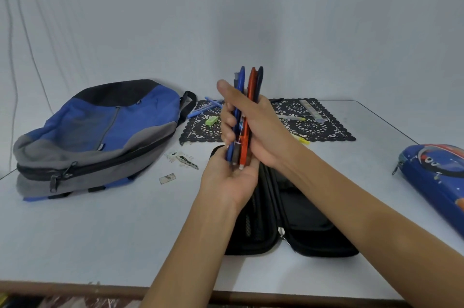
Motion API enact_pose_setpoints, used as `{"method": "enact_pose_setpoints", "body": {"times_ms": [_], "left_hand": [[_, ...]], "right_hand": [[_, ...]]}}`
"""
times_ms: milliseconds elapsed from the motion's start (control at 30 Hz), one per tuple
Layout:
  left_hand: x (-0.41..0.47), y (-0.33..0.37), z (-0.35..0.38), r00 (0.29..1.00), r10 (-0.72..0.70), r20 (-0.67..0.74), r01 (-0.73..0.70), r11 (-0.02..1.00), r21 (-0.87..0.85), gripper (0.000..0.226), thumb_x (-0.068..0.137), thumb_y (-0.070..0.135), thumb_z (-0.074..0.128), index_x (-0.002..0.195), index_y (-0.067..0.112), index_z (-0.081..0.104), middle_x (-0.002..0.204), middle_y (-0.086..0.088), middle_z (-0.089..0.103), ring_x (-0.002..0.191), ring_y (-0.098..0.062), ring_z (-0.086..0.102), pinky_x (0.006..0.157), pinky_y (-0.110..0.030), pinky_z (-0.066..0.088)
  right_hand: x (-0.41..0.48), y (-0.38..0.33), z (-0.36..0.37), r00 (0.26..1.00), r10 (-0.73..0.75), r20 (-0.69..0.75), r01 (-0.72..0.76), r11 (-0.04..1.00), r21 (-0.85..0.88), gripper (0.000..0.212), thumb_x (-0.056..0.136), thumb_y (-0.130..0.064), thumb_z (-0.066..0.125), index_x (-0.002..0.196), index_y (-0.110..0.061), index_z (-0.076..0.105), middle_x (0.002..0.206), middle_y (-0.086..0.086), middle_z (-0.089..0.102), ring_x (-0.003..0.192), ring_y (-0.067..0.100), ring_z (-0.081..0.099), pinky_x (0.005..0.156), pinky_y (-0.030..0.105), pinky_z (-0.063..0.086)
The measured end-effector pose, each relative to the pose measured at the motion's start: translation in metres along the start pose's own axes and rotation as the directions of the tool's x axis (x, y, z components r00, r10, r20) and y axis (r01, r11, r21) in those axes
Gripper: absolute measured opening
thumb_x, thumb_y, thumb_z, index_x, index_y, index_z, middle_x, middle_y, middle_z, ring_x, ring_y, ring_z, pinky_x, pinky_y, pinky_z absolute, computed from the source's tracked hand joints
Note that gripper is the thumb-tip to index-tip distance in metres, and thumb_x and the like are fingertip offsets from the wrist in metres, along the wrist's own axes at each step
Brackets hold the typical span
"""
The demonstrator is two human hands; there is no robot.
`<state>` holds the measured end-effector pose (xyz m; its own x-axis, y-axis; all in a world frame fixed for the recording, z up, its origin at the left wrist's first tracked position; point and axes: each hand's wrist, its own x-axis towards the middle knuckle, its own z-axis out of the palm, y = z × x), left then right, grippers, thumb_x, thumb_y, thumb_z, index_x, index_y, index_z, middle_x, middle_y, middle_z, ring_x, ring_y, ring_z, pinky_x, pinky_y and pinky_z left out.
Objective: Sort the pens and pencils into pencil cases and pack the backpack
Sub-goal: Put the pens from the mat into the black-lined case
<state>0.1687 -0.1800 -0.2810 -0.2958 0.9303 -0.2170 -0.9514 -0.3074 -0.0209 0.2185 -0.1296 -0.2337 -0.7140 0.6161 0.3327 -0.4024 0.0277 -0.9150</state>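
While your right hand [251, 121] grips a bundle of pens [244, 106] upright, fingers and thumb wrapped round its middle, your left hand [228, 177] lies palm up and relaxed beneath it, and the pen tips rest on that palm. Both hands are above the black pencil case [308, 232], which lies unzipped and spread open near the middle of the front edge of the table [113, 232]. A blue and grey backpack [95, 137] lies flat toward the left edge. A blue pencil case [437, 182] with a cartoon print sits zipped at the right edge. Toward the back edge, a black lace mat [326, 132] carries loose pens [203, 106] at its left end, a green eraser [211, 120], a marker [291, 117] and a clear ruler [312, 110].

You seem to be squaring the bundle before laying it in the open case. Because you hold only its middle, loosening as you tilt could let a pen slide out and roll off the front edge. A flap [272, 189] stands between the case's halves and may snag the tips. Whether a pencil is mixed into the bundle cannot be told. If one is, it would end up in the wrong case.
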Motion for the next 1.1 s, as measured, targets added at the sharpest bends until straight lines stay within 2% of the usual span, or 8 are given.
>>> {"method": "enact_pose_setpoints", "body": {"times_ms": [300,500,600,667,767,833,933,1100], "left_hand": [[-0.023,0.002,0.007,0.993,-0.046,-0.113,0.065,0.982,0.176,0.032,0.098,0.014,0.043,0.083,-0.003,0.065,0.073,-0.018,0.070,0.082,-0.027,0.065,0.074,-0.038,0.050],[-0.029,0.004,-0.002,0.994,-0.104,-0.014,0.104,0.960,0.261,0.030,0.093,0.015,0.042,0.108,0.001,0.064,0.115,-0.017,0.068,0.114,-0.029,0.062,0.107,-0.044,0.040],[-0.030,0.009,0.000,0.994,-0.027,0.105,-0.020,0.905,0.426,0.031,0.091,0.010,0.043,0.115,0.003,0.061,0.118,-0.014,0.067,0.116,-0.024,0.061,0.104,-0.041,0.044],[-0.027,0.020,0.002,0.961,0.170,0.220,-0.276,0.677,0.682,0.028,0.093,0.007,0.044,0.114,0.004,0.062,0.105,-0.007,0.070,0.098,-0.014,0.068,0.084,-0.027,0.055],[-0.018,0.048,-0.003,0.768,0.361,0.528,-0.456,-0.269,0.848,0.022,0.090,0.019,0.056,0.111,0.019,0.063,0.111,0.005,0.068,0.101,-0.006,0.063,0.088,-0.028,0.052],[-0.015,0.061,-0.012,0.800,0.241,0.550,-0.285,-0.654,0.701,0.034,0.083,0.039,0.064,0.114,0.027,0.059,0.118,0.013,0.061,0.112,-0.007,0.054,0.094,-0.034,0.044],[-0.014,0.069,-0.024,0.862,0.196,0.467,-0.102,-0.836,0.539,0.049,0.075,0.052,0.067,0.117,0.029,0.053,0.117,0.013,0.054,0.109,-0.012,0.052,0.086,-0.036,0.044],[-0.016,0.075,-0.029,0.799,0.270,0.537,-0.039,-0.868,0.494,0.014,0.078,0.041,0.061,0.085,0.030,0.058,0.098,0.012,0.053,0.096,-0.013,0.054,0.075,-0.033,0.041]], "right_hand": [[-0.004,0.007,0.006,1.000,0.016,0.018,-0.016,1.000,0.015,0.041,0.090,-0.028,0.064,0.058,-0.011,0.046,0.051,0.006,0.045,0.039,0.018,0.042,0.047,0.029,0.040],[-0.005,0.003,0.006,0.998,0.033,0.049,-0.033,0.999,-0.010,0.043,0.093,-0.026,0.061,0.059,-0.014,0.039,0.045,0.001,0.035,0.033,0.015,0.033,0.040,0.026,0.032],[-0.002,-0.003,0.003,0.999,0.035,0.006,-0.036,0.998,0.052,0.041,0.094,-0.026,0.060,0.060,-0.014,0.039,0.045,-0.001,0.033,0.033,0.012,0.031,0.039,0.023,0.031],[0.001,-0.005,0.001,0.997,0.067,-0.042,-0.061,0.989,0.132,0.038,0.093,-0.027,0.061,0.063,-0.015,0.040,0.046,-0.001,0.032,0.035,0.011,0.030,0.039,0.023,0.030],[0.003,0.002,-0.003,0.981,0.152,-0.118,-0.125,0.969,0.213,0.035,0.092,-0.028,0.063,0.065,-0.016,0.043,0.046,-0.003,0.032,0.036,0.010,0.030,0.039,0.022,0.029],[0.003,0.011,-0.005,0.958,0.237,-0.164,-0.190,0.947,0.260,0.033,0.090,-0.029,0.065,0.066,-0.016,0.045,0.047,-0.003,0.035,0.037,0.009,0.033,0.039,0.020,0.031],[0.003,0.025,-0.006,0.902,0.386,-0.196,-0.316,0.896,0.312,0.033,0.087,-0.032,0.068,0.066,-0.015,0.048,0.049,-0.003,0.041,0.037,0.009,0.037,0.039,0.019,0.036],[0.005,0.039,-0.004,0.819,0.516,-0.253,-0.476,0.855,0.206,0.024,0.089,-0.031,0.066,0.082,-0.012,0.053,0.060,0.001,0.047,0.044,0.013,0.046,0.046,0.025,0.045]]}}
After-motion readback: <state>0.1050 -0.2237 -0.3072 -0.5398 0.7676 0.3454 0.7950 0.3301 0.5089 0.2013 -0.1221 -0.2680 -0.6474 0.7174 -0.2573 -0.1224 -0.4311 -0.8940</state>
